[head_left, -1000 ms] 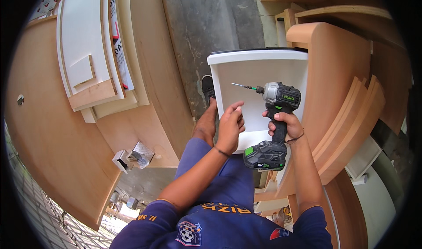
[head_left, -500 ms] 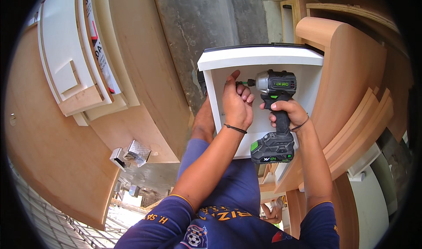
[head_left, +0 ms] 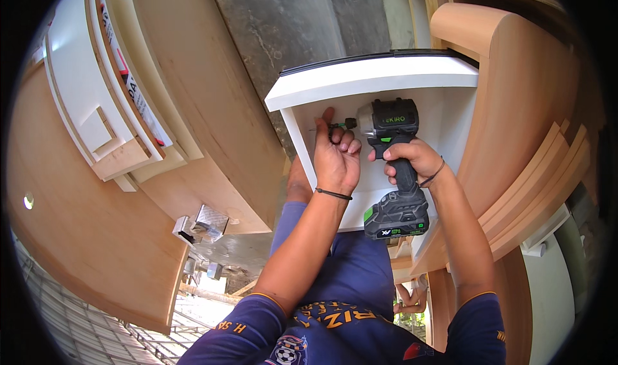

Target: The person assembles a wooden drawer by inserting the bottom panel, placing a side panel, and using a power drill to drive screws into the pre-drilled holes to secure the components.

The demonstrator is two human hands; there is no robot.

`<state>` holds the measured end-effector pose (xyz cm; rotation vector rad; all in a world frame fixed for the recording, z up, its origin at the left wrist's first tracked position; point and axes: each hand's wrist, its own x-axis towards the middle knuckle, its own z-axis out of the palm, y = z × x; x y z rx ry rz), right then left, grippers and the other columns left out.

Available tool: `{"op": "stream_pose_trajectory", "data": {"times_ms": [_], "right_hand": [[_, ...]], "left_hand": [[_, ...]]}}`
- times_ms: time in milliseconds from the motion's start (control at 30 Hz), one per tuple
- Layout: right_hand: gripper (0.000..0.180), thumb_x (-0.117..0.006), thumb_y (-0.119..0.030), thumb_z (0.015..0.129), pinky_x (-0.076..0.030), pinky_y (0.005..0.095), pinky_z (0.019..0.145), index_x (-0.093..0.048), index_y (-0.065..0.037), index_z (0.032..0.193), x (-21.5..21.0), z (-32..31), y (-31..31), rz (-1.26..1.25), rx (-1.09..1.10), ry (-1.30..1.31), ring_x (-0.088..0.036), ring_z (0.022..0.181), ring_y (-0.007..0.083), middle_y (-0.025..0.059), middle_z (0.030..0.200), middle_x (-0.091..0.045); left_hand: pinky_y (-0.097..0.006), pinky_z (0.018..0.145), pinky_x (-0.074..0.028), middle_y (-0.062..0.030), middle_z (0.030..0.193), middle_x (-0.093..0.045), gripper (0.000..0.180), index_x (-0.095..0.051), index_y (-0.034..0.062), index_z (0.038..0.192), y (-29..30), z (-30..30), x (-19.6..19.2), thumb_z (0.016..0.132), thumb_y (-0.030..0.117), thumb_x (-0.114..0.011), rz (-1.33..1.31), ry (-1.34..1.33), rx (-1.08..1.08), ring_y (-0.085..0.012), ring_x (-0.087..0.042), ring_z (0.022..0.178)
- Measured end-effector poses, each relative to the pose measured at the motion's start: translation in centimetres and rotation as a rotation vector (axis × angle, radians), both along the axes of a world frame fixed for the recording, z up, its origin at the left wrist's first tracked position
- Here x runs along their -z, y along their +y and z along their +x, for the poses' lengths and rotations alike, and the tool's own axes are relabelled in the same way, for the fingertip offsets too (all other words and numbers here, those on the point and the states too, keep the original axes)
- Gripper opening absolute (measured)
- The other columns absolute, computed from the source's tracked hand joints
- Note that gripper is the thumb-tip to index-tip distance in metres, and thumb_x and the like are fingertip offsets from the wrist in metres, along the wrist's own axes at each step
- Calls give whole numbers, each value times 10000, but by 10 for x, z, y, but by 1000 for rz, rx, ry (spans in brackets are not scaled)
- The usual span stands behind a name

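A black and grey cordless impact driver [head_left: 396, 123] lies sideways, its nose pointing left, inside an open white box [head_left: 380, 80]. My right hand [head_left: 415, 161] is wrapped round its handle, below which hangs the battery. In front of the nose are a dark collar and a slim driver bit [head_left: 341, 125] with a green band. My left hand [head_left: 338, 162] is bent around that bit, the fingers pinched close to its tip. A thin point shows past the fingers, near the box's left wall; whether it is a screw is too small to tell.
A curved wooden panel [head_left: 515, 88] stands right of the box, with several curved wooden strips [head_left: 547, 185] beside it. On the left are a large wooden cabinet [head_left: 193, 94], stacked white panels [head_left: 80, 75] and metal tube pieces [head_left: 209, 222]. Beyond lies a grey concrete floor [head_left: 290, 17].
The view has shifted slightly. Both hands and the driver appear a little farther left, still inside the box. The grip of each hand looks much the same.
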<state>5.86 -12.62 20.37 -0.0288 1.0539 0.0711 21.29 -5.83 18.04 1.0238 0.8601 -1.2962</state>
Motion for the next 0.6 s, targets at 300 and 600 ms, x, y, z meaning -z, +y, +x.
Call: {"op": "stream_pose_trajectory", "data": {"times_ms": [300,600], "right_hand": [[252,-575,-81,739,-489,265,439,-556,23,968,3,0,-1,54,-3,-8,-538,543,112,132,896,-630],[231,-580,-90,734,-494,267,432,-579,26,934,3,2,0,37,3,19,-540,532,106,91,806,-612]], "left_hand": [[-227,492,-290,27,626,-327,283,-484,108,1094,3,4,0,952,342,-411,-9,19,8,-88,-312,539],[-227,499,-291,20,632,-316,301,-480,61,1058,7,4,4,947,337,-436,9,-27,4,-86,-309,547]]}}
